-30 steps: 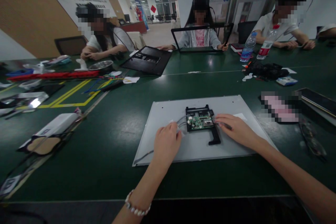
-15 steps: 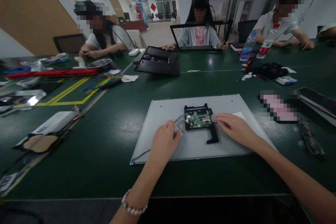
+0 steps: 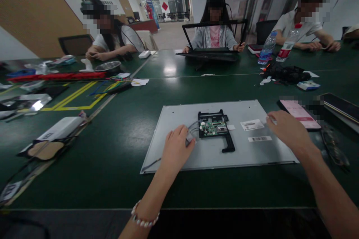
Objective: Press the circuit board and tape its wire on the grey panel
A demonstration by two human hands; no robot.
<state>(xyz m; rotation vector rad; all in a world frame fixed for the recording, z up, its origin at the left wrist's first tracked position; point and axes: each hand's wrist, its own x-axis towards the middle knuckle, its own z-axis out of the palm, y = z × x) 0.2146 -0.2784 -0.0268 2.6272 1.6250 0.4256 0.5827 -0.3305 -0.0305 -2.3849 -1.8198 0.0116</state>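
A grey-white flat panel (image 3: 174, 119) lies on the table, with a black plastic frame (image 3: 229, 143) on its middle. Inside the frame sits a green circuit board (image 3: 211, 128). Grey cables (image 3: 193, 127) run from the board's left side to my left hand (image 3: 176, 143), whose fingers are curled on them over the panel. A small white strip (image 3: 230, 127) sticks out at the board's right. My right hand (image 3: 288, 129) is at the panel's upper right edge, fingertips pinched together; what is between them, if anything, I cannot make out. Two white labels (image 3: 252, 124) show beside it.
To the right lie a pink-screened phone (image 3: 301, 115), another dark device (image 3: 340, 106) and glasses (image 3: 333, 147). A wrapped white item (image 3: 57, 132) is at left. Across the table, a person holds a black frame (image 3: 244, 33) by a dark panel (image 3: 210, 56); two bottles (image 3: 267, 48) stand nearby.
My right hand has moved right, away from the board's white strip to the panel's edge, uncovering the labels. My left hand stays put. The co-worker's dark panel has shifted right and lies flatter.
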